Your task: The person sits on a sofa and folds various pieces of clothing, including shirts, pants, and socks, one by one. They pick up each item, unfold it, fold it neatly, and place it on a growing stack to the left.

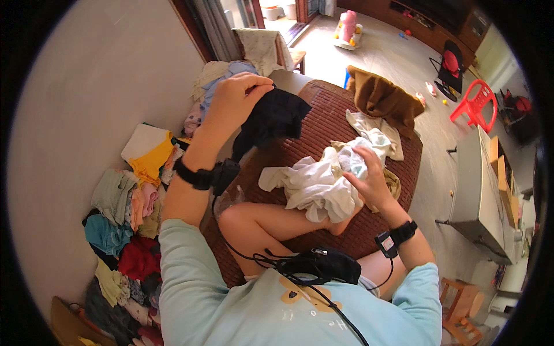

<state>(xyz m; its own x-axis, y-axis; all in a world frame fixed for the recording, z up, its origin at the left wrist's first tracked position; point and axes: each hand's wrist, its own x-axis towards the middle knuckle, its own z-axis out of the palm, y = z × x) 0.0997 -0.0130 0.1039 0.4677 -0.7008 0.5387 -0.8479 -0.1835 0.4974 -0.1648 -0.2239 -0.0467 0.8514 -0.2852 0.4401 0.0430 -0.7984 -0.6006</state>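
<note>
Up at the left, my left hand (238,97) pinches a black cloth garment (277,114) by its edge, and the garment hangs above the brown woven mat (324,108). My right hand (372,177) is at the right side of a heap of white garments (320,184), with thumb and fingers apart. Its fingertips are over a pale, thin cloth (352,158); whether they touch it I cannot tell. An off-white garment (391,136) lies behind the heap, and an olive-beige cloth (391,186) shows partly beside my right hand.
Several piled clothes (117,216) run along the wall at the left. A brown cloth (381,97) drapes over something at the mat's far right edge. A chair with a cloth over it (259,47) stands beyond. My crossed legs (268,225) and a black cable (303,283) are close in front.
</note>
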